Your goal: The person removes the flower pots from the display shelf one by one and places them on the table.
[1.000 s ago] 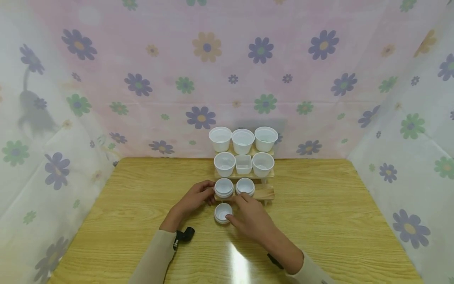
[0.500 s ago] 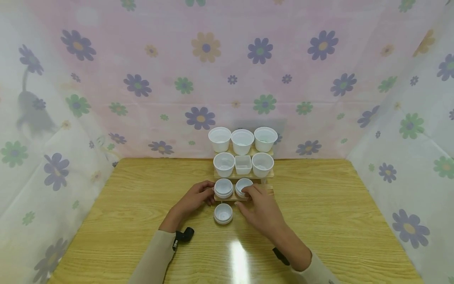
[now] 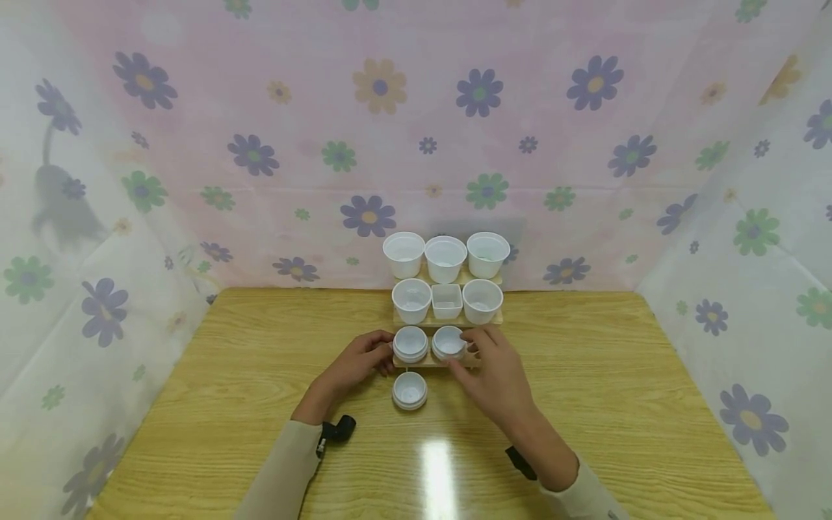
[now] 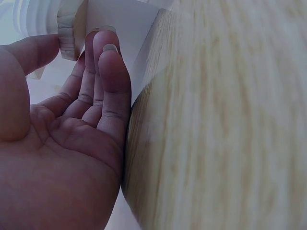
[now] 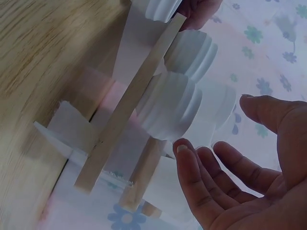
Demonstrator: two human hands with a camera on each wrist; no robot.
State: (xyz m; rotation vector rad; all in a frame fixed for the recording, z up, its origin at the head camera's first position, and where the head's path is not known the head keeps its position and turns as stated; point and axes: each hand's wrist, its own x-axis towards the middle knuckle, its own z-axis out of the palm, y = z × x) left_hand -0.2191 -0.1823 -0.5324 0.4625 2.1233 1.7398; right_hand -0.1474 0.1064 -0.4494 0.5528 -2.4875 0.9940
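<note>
A tiered wooden stand (image 3: 416, 362) holds two small white jars on its lowest shelf: a left jar (image 3: 410, 344) and a right jar (image 3: 449, 341). My left hand (image 3: 353, 367) grips the left end of that shelf. In the left wrist view its thumb touches the wooden board (image 4: 72, 28), with the other fingers beyond. My right hand (image 3: 497, 375) is beside the right jar, fingers spread and loosely bent. The right wrist view has its fingertips (image 5: 181, 146) just off the jar's rim, nothing held. A third white jar (image 3: 409, 391) stands on the table before the stand.
The middle shelf carries two round white cups and a square one (image 3: 446, 300) between them. Three taller white cups, such as the middle one (image 3: 445, 258), fill the top shelf. A flowered cloth (image 3: 292, 209) hangs close behind the wooden table (image 3: 260, 325).
My right hand has moved right, from over the front jar and right jar to the right jar's right side. The left hand has stayed at the shelf end.
</note>
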